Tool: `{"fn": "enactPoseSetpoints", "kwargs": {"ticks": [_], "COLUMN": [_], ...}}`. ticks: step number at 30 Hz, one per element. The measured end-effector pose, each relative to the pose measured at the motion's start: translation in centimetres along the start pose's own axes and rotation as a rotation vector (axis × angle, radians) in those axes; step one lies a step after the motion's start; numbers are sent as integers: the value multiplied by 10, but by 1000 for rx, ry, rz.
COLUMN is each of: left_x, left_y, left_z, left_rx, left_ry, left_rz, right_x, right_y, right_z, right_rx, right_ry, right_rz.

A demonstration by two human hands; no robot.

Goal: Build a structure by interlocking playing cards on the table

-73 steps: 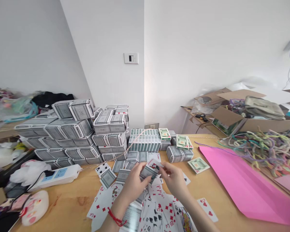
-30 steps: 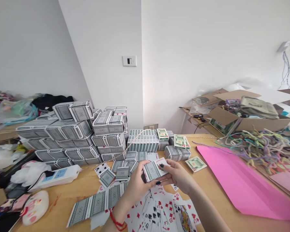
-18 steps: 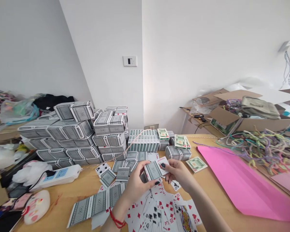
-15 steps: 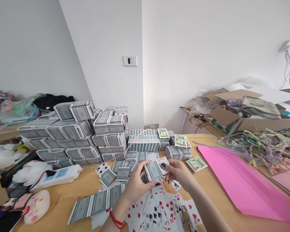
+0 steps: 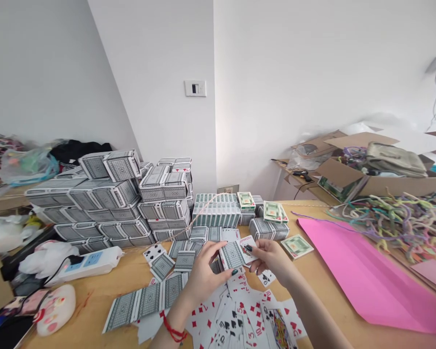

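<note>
From my remote seat, I see the gray-backed card at six o'clock, above the table, my left hand gripping it between thumb and fingers from eight o'clock. My right hand pinches a face-up card at three o'clock; whether they join, I can't tell. I'd expect light, springy, slick stock, best held by its edges.

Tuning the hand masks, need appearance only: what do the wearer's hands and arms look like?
Both forearms are bare in view, no sleeves or gloves. Left hand: dark polish on the thumbnail, red cord bracelet at the wrist. Right hand: dark polish on the thumbnail too, nothing visible on the wrist.
</note>
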State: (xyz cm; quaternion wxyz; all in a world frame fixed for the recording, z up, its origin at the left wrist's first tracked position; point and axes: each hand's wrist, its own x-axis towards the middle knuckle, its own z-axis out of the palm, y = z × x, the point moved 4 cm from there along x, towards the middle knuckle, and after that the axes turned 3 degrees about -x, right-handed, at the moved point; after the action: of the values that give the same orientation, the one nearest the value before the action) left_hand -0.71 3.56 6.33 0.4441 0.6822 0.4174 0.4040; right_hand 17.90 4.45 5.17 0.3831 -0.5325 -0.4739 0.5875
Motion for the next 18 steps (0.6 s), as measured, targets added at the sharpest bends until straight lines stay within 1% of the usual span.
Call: {"fn": "enactPoseSetpoints", "kwargs": {"ticks": [4, 9, 18], "left_x": [1, -1, -1], "left_y": [1, -1, 2], "left_z": [0, 2, -2], "left_rx": [43, 29, 67], "left_ry": [-3, -5, 4], "left_rz": [-14, -13, -11], "right_x": [0, -1, -1], "right_y": [0, -2, -2], "right_z": [-3, -7, -17], "right_rx": [-15, -34, 1], "right_ry": [51, 73, 72], "right_rz": [-23, -25, -37]}}
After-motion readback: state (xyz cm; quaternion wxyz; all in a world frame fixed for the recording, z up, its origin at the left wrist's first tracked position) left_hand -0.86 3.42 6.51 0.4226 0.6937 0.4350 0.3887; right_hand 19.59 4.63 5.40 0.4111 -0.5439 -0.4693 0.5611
